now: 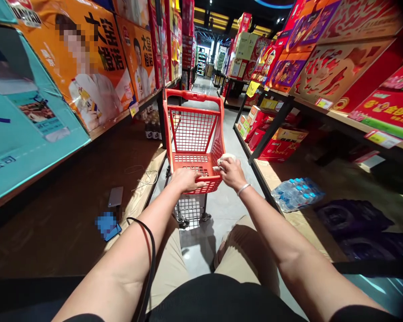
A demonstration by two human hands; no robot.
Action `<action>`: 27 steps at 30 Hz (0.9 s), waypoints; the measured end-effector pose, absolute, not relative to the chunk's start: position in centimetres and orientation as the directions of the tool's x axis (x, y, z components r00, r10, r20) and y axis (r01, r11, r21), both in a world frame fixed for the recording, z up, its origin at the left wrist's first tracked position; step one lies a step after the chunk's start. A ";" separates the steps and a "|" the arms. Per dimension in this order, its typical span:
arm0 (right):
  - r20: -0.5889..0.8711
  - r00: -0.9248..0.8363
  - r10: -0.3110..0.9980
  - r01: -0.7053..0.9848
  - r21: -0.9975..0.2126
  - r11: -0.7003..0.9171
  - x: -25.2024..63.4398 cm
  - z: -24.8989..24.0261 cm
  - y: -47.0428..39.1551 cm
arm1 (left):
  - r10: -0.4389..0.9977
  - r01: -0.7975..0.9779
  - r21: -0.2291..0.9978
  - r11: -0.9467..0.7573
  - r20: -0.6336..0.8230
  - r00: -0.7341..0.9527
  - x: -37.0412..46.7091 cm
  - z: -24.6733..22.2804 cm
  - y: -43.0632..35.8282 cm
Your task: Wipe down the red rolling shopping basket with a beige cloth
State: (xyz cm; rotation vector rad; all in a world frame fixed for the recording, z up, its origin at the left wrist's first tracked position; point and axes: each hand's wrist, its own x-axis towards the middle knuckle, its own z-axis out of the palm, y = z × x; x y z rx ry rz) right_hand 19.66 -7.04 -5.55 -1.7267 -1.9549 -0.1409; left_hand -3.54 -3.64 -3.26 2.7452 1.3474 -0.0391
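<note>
A red plastic shopping cart (195, 96) stands in the aisle in front of me, its grid basket without goods that I can see. My left hand (187, 180) is closed over the near rim of the basket, the thumb lying along the outside. At the near right corner my right hand (233, 172) is closed on a crumpled white cloth (228, 156), held against the cart's right side. The cloth's lower part is hidden behind the fingers.
Shelves line both sides, with orange drink cartons (100, 58) at left and red gift boxes (389, 107) at right. A phone-like grey object (116, 197) and a blue item (108, 226) lie on the left lower shelf. Packed water bottles (297, 194) sit low at right.
</note>
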 end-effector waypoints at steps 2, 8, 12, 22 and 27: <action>0.464 -0.037 0.885 0.947 -0.267 0.180 18.7 -6.4 -9.5 | 0.790 0.790 0.069 -0.609 -0.039 0.612 -3.8 -3.6 -3.6; 0.434 -0.038 0.900 0.956 -0.246 0.159 19.4 -5.7 -10.6 | 0.764 0.758 0.105 -0.644 0.030 0.645 -3.8 -3.7 -4.0; 0.434 -0.090 0.896 0.955 -0.218 0.202 22.1 -4.4 -6.7 | 0.737 0.731 0.109 -0.674 0.024 0.676 -3.1 -3.3 -4.2; 0.467 0.268 0.843 0.714 -0.684 0.152 21.2 -7.8 -6.3 | 0.755 0.746 0.117 -0.656 0.078 0.651 -3.5 -3.8 -4.1; 0.507 0.319 0.801 0.726 -0.674 0.138 19.5 -8.5 -7.3 | 0.701 0.673 0.199 -0.713 0.228 0.676 -4.4 -4.9 -3.6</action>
